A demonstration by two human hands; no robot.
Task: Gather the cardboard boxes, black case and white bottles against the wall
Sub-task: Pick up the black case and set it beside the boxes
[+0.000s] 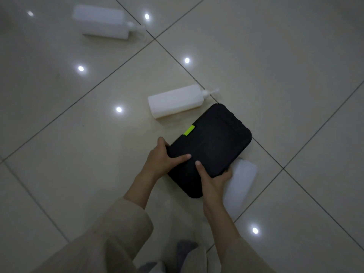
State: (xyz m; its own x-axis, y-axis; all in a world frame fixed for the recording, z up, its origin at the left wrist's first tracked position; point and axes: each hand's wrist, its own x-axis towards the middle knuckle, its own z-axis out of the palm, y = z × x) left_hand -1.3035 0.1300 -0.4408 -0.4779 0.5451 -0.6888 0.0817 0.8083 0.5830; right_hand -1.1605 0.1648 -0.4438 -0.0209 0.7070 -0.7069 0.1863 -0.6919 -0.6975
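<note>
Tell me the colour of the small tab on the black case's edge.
Bright lime green tab on the black rectangular case, seen in the head view.

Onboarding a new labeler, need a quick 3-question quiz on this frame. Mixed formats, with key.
1. True or false: both hands grip the black case.
2. How many white bottles are in view? A) one B) two C) three
3. Fill in: the case's tab is ____ coloured.

Key: 1 true, left hand and right hand hold its near end. 2 C: far bottle, middle bottle, near bottle. 3 green.
</note>
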